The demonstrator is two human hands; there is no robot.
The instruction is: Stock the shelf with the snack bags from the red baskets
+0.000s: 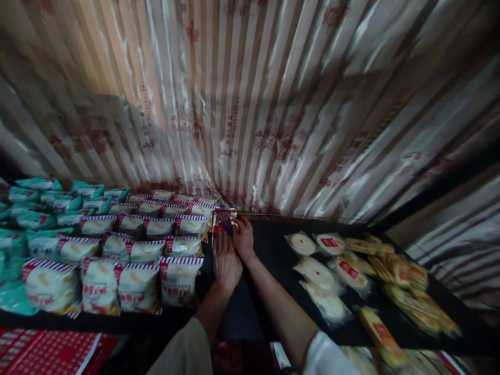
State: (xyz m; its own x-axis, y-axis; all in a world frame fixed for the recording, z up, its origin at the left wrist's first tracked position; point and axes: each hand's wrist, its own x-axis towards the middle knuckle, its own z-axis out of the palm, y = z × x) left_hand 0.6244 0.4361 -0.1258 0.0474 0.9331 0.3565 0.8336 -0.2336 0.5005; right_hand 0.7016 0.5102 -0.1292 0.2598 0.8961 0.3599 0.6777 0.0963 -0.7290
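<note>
A shiny red and dark packet (223, 221) stands at the back of the black shelf (269, 245), beside the rows of white bags. My left hand (226, 263) lies against its lower front, fingers stretched out. At its right edge, my right hand (244, 238) has its fingers curled on the packet. The hands partly cover it, so its print cannot be read. Just left of my left hand stand several white snack bags (180, 281) with red and blue striped tops.
Several teal bags (50, 203) fill the far left. On the right lie round pale flatbreads (320, 273) in clear wrap and long yellow packs (417, 307). A striped plastic sheet (250, 114) hangs behind the shelf. A red patterned item (50, 351) is below it.
</note>
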